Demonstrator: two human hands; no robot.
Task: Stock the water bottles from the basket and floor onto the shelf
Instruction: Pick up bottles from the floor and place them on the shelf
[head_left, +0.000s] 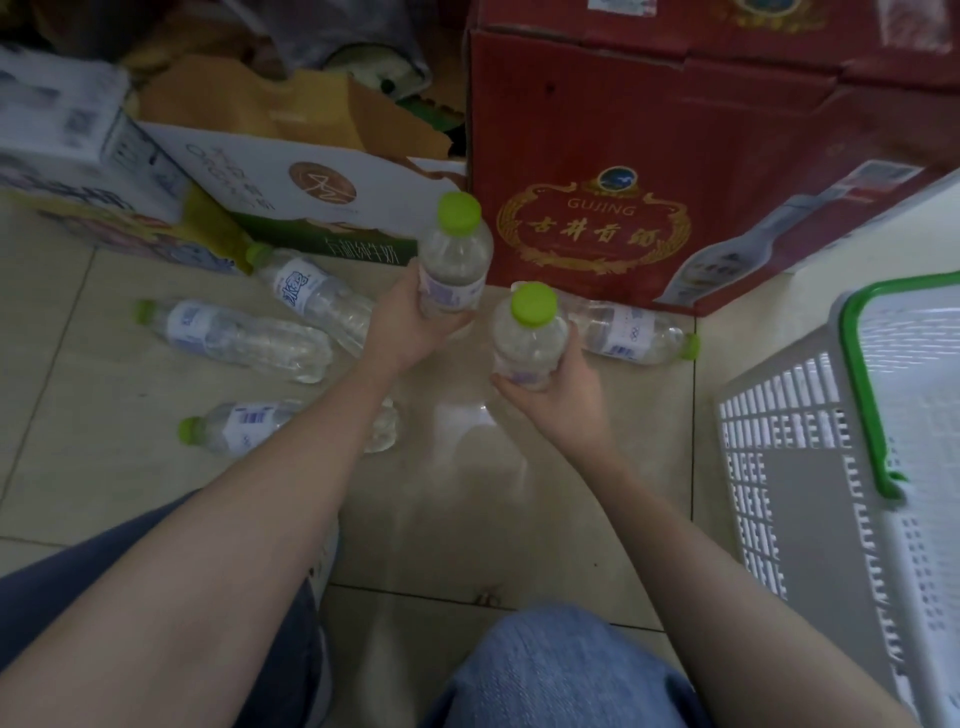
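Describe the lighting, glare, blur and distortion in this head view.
Head view: dim, flat light with a soft glare patch on the floor tiles; the white carton at far left is blurred and the basket bows with wide-angle distortion; the bottles in the left hand and right hand are reasonably sharp.

Tiled floor (467, 493): four bottles (244, 338) lying, boxes (597, 182), basket (810, 467).

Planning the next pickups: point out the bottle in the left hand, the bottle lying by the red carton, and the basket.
Bottle in the left hand (453, 270): head view, clear body above the label.
Bottle by the red carton (623, 328): head view, its label.
Basket (789, 467): head view, grey slotted wall.
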